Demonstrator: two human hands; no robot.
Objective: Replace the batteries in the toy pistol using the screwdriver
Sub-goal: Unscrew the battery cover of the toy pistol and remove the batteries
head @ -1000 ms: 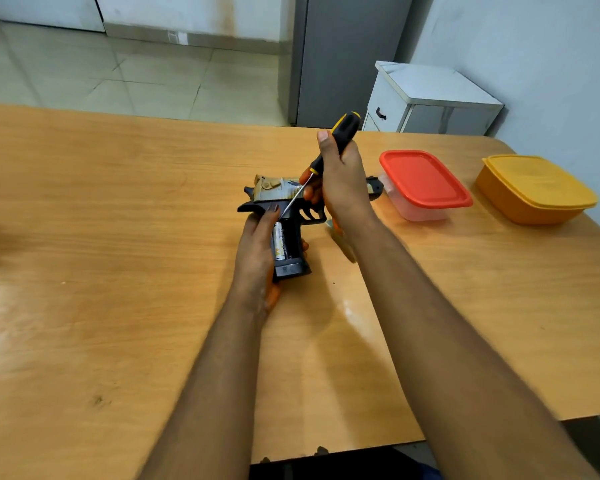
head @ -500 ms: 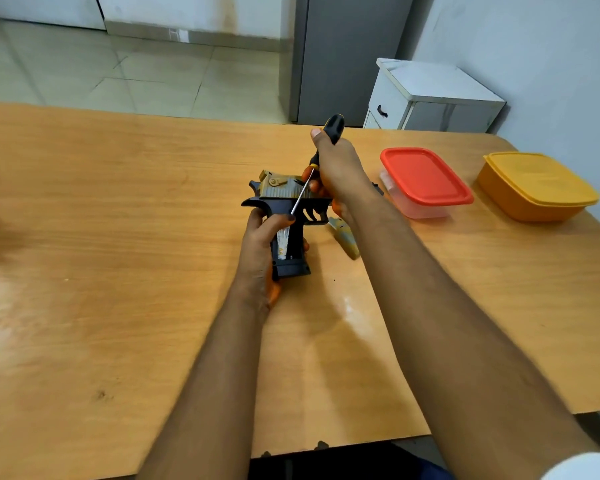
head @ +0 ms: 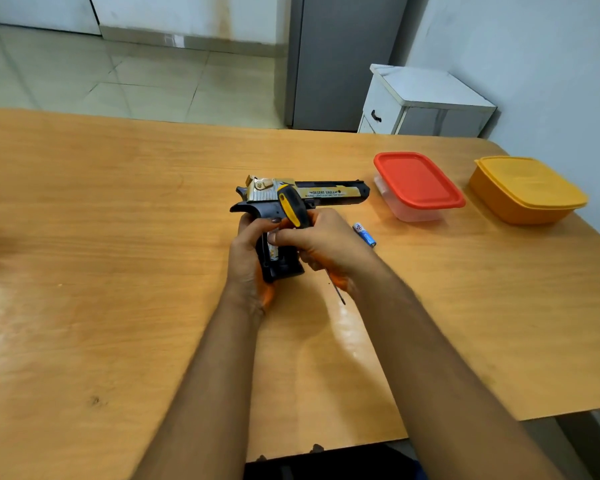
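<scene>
The toy pistol [head: 302, 202] lies on its side near the middle of the wooden table [head: 84, 237], barrel pointing toward the right edge, its grip toward the near edge with the battery bay open and a battery showing inside. The left hand [head: 248, 251] curls round the grip from the left. The right hand [head: 321, 242] holds the screwdriver [head: 291, 211] tucked in its palm, handle sticking out toward the far edge and tip poking out below the wrist, while its fingertips reach into the open bay.

A loose blue battery [head: 364, 234] lies just right of that hand. It could roll toward the right edge if a wrist nudges it. The tucked screwdriver may slip or scratch the table, since the same fingers are working at the battery. Old and new cells could get mixed up, judging by how close they sit.

The bay cover and its screw are not visible. Battery polarity markings are too small to read. Whether the fingers actually pinch the seated battery is hidden. The red-lidded box [head: 418, 183] and yellow box [head: 527, 190] stand shut near the far right corner.
</scene>
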